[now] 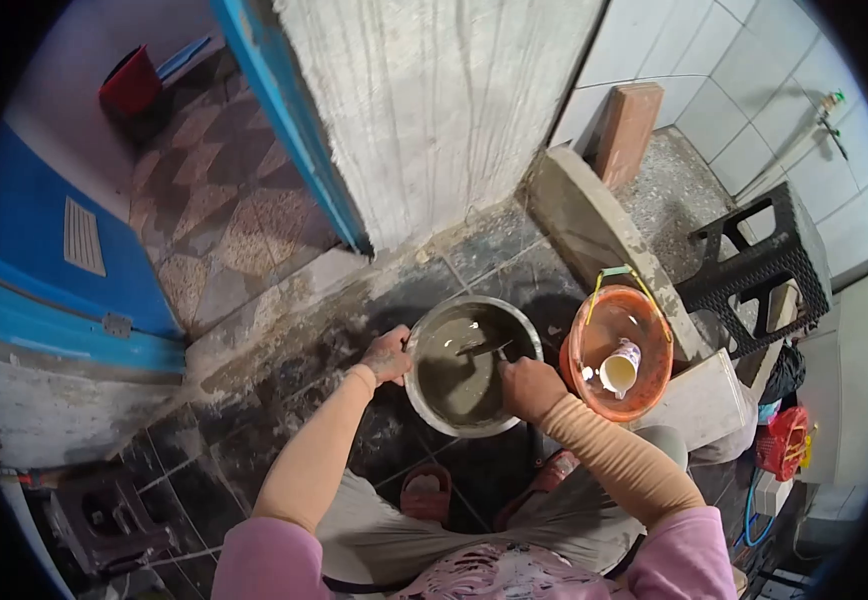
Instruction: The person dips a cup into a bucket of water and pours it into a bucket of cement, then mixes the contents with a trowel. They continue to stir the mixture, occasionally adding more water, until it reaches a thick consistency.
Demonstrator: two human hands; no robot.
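- Metal bowl sat mid-scene on dark floor tiles, grey wet mix inside, its rim clear all round except at the left hand and the right hand.
- Right edge tight: orange bucket stood just beside the bowl, a narrow gap between; a pale cup lay tilted inside it.
- Beyond the bucket, a low curb closed off the right; black stool stood farther right.
- Far side roomier: strip of bare tile ran from bowl to the foot of the plastered wall.
- Left side open too, floor reaching the raised door sill.
- Near side bounded by the person's slippered feet, knees spread wide.
- Left hand: arm stretched forward from the near left, fingers pinching the bowl's left rim.
- Right hand: forearm angled far and leftward, fist over the bowl's right rim, curled around the handle of a trowel-like tool. Handle mostly hidden by the hand; could not tell whether the fist touched the rim.
- Tool's dark blade pointed left, at the mix, inside the bowl.
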